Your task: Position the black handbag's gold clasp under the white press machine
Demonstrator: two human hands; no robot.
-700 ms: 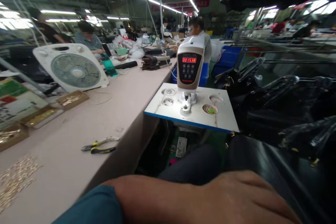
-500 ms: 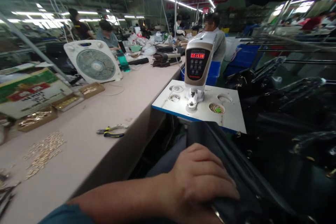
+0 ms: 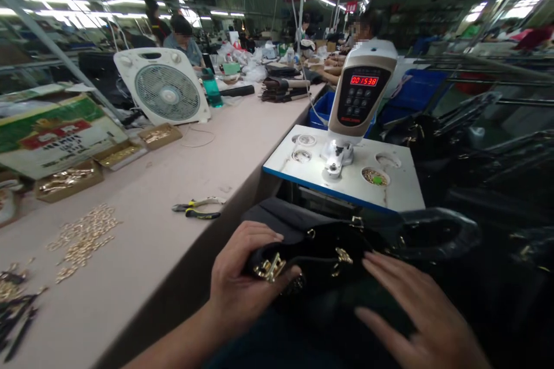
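Observation:
A black handbag (image 3: 318, 236) with gold metal fittings lies across my lap at the bottom centre. My left hand (image 3: 238, 271) is closed on its near left edge, thumb and fingers pinching the material beside a gold clasp (image 3: 270, 268). At the right of the bag is my right hand (image 3: 424, 305), its fingers stretched out and apart; whether the fingertips touch the bag I cannot tell. A second gold fitting (image 3: 343, 255) shows between the two hands. The bag's lower part is lost in shadow.
Beyond the bag stands a press machine (image 3: 357, 98) on a white board (image 3: 298, 176) with small cups. Pliers (image 3: 199, 207), a heap of gold rings (image 3: 86, 236), boxes of metal parts (image 3: 71, 181) and a fan (image 3: 167, 89) sit on the left table. Black bags (image 3: 489, 184) crowd the right. Other people are farther back.
My left hand has moved left and now grips the bag's edge by a clasp. My right hand has come into view. The bag has turned, showing its opening and fittings. The view has shifted slightly.

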